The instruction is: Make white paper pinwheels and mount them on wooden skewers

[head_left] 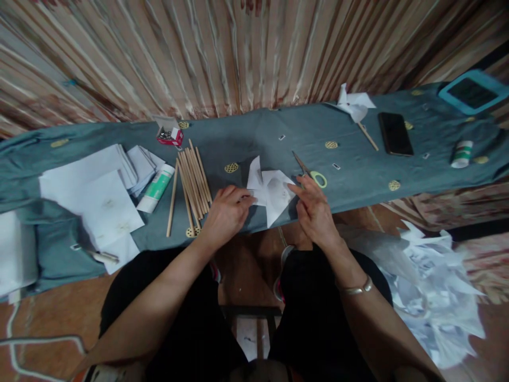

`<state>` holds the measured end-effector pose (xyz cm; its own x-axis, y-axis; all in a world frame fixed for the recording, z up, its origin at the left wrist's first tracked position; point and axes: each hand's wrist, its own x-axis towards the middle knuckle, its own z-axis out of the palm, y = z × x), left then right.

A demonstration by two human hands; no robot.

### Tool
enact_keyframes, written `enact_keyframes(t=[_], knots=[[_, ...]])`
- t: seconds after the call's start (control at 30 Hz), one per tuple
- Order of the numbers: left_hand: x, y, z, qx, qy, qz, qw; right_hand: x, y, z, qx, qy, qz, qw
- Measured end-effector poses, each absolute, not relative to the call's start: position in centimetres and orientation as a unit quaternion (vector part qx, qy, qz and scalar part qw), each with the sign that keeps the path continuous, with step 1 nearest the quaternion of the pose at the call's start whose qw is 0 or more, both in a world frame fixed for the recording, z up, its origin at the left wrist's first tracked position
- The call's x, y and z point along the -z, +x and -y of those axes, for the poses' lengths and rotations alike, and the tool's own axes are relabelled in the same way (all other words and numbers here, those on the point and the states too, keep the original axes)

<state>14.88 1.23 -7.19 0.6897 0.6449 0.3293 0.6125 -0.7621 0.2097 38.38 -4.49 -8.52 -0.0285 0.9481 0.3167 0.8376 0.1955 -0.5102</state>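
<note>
A white paper pinwheel (276, 193) with cut, folded blades lies near the front edge of the cloth-covered table. My left hand (228, 215) pinches its left side between thumb and fingers. My right hand (316, 212) is at its right side, fingers stretched out and apart, with a fingertip touching the paper's edge. Just beyond the right hand lie scissors (318, 179) with light green handles, partly covered by its fingers. Wooden sticks (193, 180) lie in a loose bundle left of my left hand.
At left are paper sheets (107, 204), a glue stick (156, 188) and a small red box (170, 132) of metal pieces. At right are a pinwheel on a stick (353, 109), a phone (395, 133) and another glue stick (462, 154). A bag of white paper pieces (433, 297) stands on the floor.
</note>
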Motion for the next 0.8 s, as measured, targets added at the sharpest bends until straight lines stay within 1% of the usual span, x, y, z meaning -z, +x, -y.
enact_keyframes(t=[0.23,0.33,0.4,0.57,0.8], knots=[[6.8,15.1,-1.5,-0.225,0.902,-0.363,0.060,9.1,37.8,4.4,-0.080,-0.630,0.728,0.259],[6.6,16.2,-0.5,-0.235,0.910,-0.335,0.062,8.7,37.5,4.5,-0.068,-0.629,0.734,0.246],[6.7,16.8,0.1,-0.217,0.923,-0.309,0.067,8.4,37.3,4.6,-0.060,-0.629,0.736,0.241],[6.9,17.4,0.4,-0.162,0.938,-0.302,0.058,8.2,37.3,4.7,-0.064,-0.632,0.732,0.246],[6.8,17.3,0.6,-0.167,0.939,-0.299,0.031,7.9,38.4,4.7,-0.130,-0.624,0.724,0.263]])
